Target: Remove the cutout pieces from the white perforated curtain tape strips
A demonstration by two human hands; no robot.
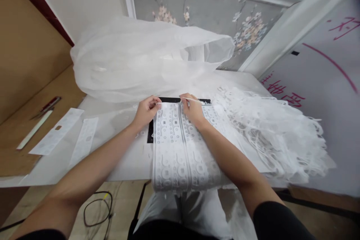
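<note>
A long white sheet with printed grey patterns [170, 157] drapes over the table's front edge toward my lap. At its far left corner, my left hand [146, 112] is closed, thumb and fingers pinching the edge. My right hand [193, 109] rests over the far edge, fingers closed on a thin white stick-like piece [192, 99] that points to the right. Whether its fingertips also grip the sheet is hidden. Beneath the sheet's far and left edges shows a black strip or frame [168, 99].
A large translucent white bag [135, 60] lies behind. On the right is a heap of white strips and loops [287, 135]. Cut pieces [57, 131], a pale flat strip [35, 129] and a red-handled cutter [48, 105] lie left. Wall and marked whiteboard [317, 93] bound the table.
</note>
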